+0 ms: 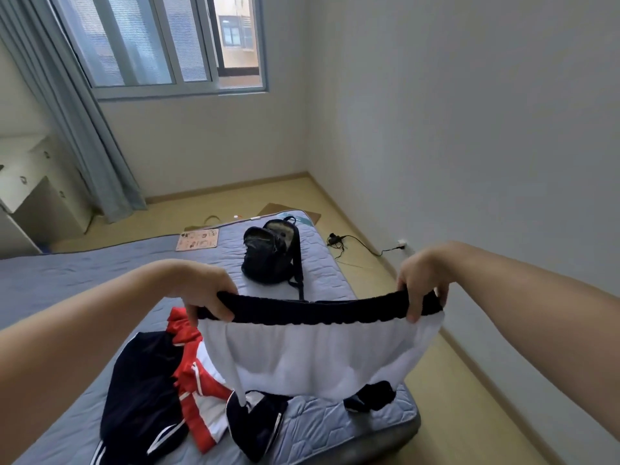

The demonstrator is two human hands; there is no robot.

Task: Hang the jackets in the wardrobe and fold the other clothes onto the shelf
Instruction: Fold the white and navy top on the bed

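Observation:
I hold up a white garment (315, 357) with a black elastic waistband, stretched level above the bed. My left hand (204, 290) grips the left end of the waistband. At the right end, my right hand (421, 283) has its fingers curled over the band. The garment's lower part hangs down to the mattress, where dark fabric shows beneath it. A pile of navy, red and white clothes (167, 380) lies on the bed just left of and below the garment. No wardrobe or shelf is in view.
A black backpack (273, 251) lies open on the grey-blue mattress (335, 427), beyond the garment. A pink flat item (198, 239) lies at the bed's far edge. A charger and cable (352, 245) run across the floor by the right wall. White drawers (30, 193) stand at left.

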